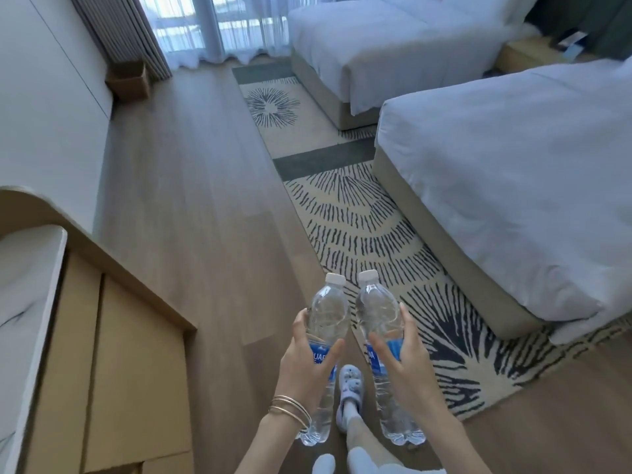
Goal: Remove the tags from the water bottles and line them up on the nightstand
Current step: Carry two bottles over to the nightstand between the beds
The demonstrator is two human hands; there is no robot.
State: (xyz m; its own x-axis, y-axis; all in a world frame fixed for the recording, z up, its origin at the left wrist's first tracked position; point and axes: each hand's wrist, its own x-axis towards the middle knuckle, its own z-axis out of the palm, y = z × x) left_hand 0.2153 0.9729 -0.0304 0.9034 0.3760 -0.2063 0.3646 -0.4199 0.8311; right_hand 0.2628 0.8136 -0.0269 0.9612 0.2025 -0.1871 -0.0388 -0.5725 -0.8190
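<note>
Bottles are up in the air in front of you, well apart from the nightstand [523, 54], which stands far off between the beds. Your left hand [304, 367] has its fingers and thumb curled round the left bottle [328, 313], and your right hand [400, 364] grasps the right bottle [376, 309] in the same way, each at the blue label. The two bottles are just beside each other near the caps, so I think a small swing of one arm can knock them together and loosen a grip. The plastic looks thin and smooth, and a squeeze may dent it or let it slide down. Both your hands are busy, so to pull off any tag you will probably have to put one bottle down first; if you try it while holding both, one may drop. I see no hanging tag, only the labels. The rug [359, 217] edge lies on your way, and your slipper [349, 388] could catch on it. Some small things lie on the nightstand already, so room for a line may be short. Count: two bottles, two white caps, two labels, two beds, one nightstand, one rug, one slipper in view.
</note>
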